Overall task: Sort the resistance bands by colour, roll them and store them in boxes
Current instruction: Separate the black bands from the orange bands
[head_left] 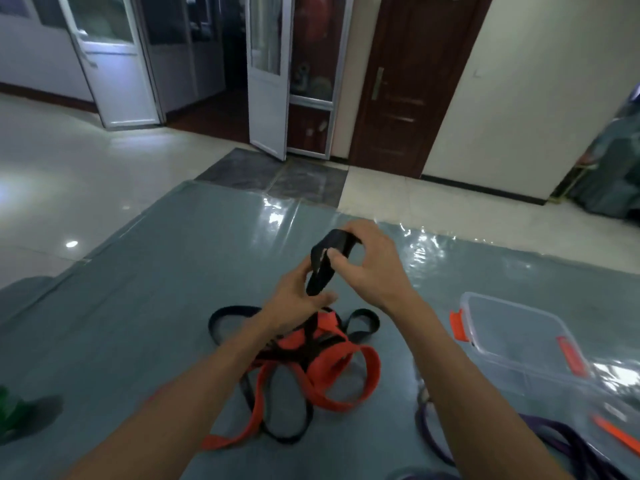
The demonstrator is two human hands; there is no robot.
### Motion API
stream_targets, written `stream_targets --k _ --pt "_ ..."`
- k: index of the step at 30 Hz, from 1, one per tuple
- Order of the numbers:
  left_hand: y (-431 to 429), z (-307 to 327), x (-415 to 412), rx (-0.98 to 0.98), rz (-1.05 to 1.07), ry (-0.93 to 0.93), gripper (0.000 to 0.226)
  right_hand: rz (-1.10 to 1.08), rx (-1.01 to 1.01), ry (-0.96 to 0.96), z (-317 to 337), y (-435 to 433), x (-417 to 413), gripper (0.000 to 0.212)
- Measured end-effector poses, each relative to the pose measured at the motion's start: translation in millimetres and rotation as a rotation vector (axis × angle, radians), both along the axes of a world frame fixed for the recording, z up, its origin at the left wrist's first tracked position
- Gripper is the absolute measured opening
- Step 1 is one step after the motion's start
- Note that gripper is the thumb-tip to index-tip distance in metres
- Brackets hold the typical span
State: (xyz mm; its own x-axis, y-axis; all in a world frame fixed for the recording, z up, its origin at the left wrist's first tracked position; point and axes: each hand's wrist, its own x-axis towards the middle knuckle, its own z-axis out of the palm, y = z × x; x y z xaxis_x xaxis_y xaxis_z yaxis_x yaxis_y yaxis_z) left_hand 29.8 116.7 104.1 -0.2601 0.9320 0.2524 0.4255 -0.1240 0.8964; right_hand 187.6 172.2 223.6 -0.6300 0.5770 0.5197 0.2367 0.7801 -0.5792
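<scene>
**Presently: black band held in 2 hands above the pile**

1 black band [323, 268] is off the ground, folded into a short loop between both hands. The right hand [367, 261] grips its upper end, fingers curled over the top and thumb pressed against the fold. The left hand [294, 299] pinches the lower end between thumb and fingers; motion blur hides the exact finger placement.

Directly below the hands lies a tangled pile [311, 362] of orange and black bands, unrolled, loops spread across a grey-green mat [156, 289].

Right of the pile, apart from it, stands a clear box [519, 334] with orange clips [459, 325], no lid on it. Nothing can be made out inside. Purple bands [540, 441] lie loose on the mat near the box, partly behind the right forearm.

A green item [10, 410] sits at the mat's left edge, too blurred to identify.

The mat rests on a pale tiled floor [69, 168]. A dark wooden door [398, 81] stands shut in the far wall.
</scene>
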Motion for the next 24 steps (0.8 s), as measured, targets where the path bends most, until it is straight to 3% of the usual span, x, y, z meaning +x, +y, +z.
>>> stream_targets --k 5,9,13,15,18,24 --pt "22 17 40 0.063 -0.030 -0.045 0.052 -0.021 -0.087 0.190 29 -4 31 0.016" --pt "34 -2 62 -0.047 0.073 -0.005 0.019 -0.038 -0.112 0.381 51 1 63 0.015" --pt "34 -30 67 -0.118 0.021 0.092 0.011 -0.131 -0.156 0.476 50 15 98 0.013" --pt "35 -31 61 -0.164 0.043 0.166 0.009 -0.204 -0.188 0.455 36 24 114 0.018" --pt "38 -23 47 -0.147 0.094 0.244 0.023 -0.276 -0.282 0.393 5 38 133 0.023" --pt "33 21 21 -0.105 0.229 0.433 0.022 -0.383 -0.497 0.244 -44 46 144 0.025"
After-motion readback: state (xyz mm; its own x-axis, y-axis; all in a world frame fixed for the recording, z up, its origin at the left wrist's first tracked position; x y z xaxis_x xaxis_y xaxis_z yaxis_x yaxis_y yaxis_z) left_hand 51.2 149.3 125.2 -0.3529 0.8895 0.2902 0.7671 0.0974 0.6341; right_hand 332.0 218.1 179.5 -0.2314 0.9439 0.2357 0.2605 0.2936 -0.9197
